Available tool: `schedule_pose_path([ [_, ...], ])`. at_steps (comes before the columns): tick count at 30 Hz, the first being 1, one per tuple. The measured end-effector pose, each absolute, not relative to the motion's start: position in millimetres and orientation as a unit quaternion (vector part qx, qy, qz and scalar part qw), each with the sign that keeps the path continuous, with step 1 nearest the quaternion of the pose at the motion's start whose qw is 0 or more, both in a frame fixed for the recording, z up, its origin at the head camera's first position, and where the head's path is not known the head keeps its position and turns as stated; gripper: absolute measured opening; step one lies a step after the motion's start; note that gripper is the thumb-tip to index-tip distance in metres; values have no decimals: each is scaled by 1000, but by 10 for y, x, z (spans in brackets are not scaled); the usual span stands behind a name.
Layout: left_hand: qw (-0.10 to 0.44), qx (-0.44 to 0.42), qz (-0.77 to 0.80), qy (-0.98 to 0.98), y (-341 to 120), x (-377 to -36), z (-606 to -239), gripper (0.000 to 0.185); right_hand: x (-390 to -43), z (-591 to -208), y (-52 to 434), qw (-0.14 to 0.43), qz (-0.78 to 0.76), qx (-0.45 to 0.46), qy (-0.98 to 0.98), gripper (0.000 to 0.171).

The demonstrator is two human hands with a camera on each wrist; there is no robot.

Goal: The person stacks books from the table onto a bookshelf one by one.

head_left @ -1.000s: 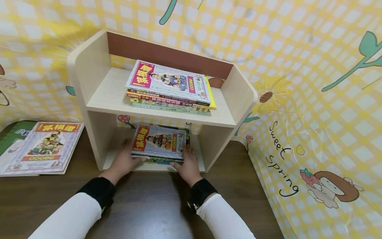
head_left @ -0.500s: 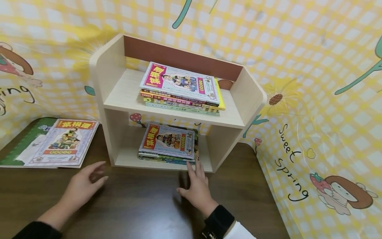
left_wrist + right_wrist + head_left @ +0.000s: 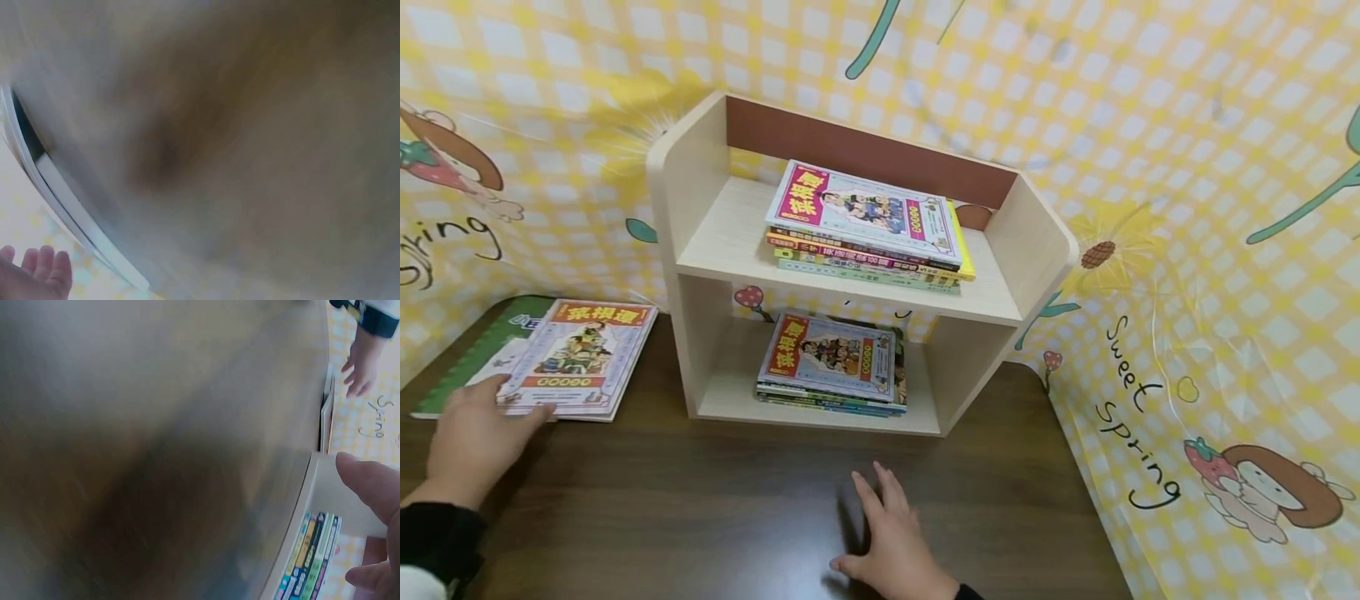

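My left hand (image 3: pixel 475 437) hovers at the front left corner of a lilac-and-red comic book (image 3: pixel 580 354), fingers loosely bent. That book lies on a green book (image 3: pixel 456 367) on the tabletop. In the left wrist view the left hand (image 3: pixel 40 275) shows a gap between its fingers and the book edges (image 3: pixel 69 212); contact cannot be made out. My right hand (image 3: pixel 891 537), fingers spread and holding nothing, is above the table in front of the shelf. One stack of books (image 3: pixel 827 358) lies flat on the lower shelf, another stack (image 3: pixel 868 221) on the upper.
A pale wooden two-tier bookshelf (image 3: pixel 692 333) stands against a yellow checked cloth (image 3: pixel 1210 275) that covers the walls. The dark brown table (image 3: pixel 700 500) runs in front. In the right wrist view, book spines (image 3: pixel 309 556) show inside the shelf.
Both hands have left the lower stack of books. My left hand has moved left to the comic book on the table, while the right has drawn back toward me. The view has shifted left.
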State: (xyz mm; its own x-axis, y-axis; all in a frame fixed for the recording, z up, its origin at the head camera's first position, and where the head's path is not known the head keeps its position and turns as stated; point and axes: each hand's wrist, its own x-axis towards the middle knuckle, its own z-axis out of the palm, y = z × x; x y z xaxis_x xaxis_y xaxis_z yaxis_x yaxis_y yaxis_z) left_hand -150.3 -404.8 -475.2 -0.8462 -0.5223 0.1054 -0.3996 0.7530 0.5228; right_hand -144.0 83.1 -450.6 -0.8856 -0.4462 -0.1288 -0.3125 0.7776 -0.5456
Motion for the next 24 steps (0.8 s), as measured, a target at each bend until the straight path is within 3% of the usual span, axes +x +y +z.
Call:
schedule_pose_path([
  [5, 74, 280, -232, -928, -4226, -1637, -4726, 95, -1289, -4594, 856, 136, -252, -215, 934, 100],
  [11, 2, 338, -227, -913, -4297, -1769, -4748, 107, -1179, -4822, 1008, 23, -225, -298, 927, 93],
  [17, -45, 390, -250, -885, -4238, -1908, -4703, 104, -1157, -4978, 1039, -48, -249, -292, 922, 86],
  [24, -109, 386, -273, -874, -4210, -1933, -4633, 100, -1113, -4948, 1051, -48, -271, -277, 921, 90],
])
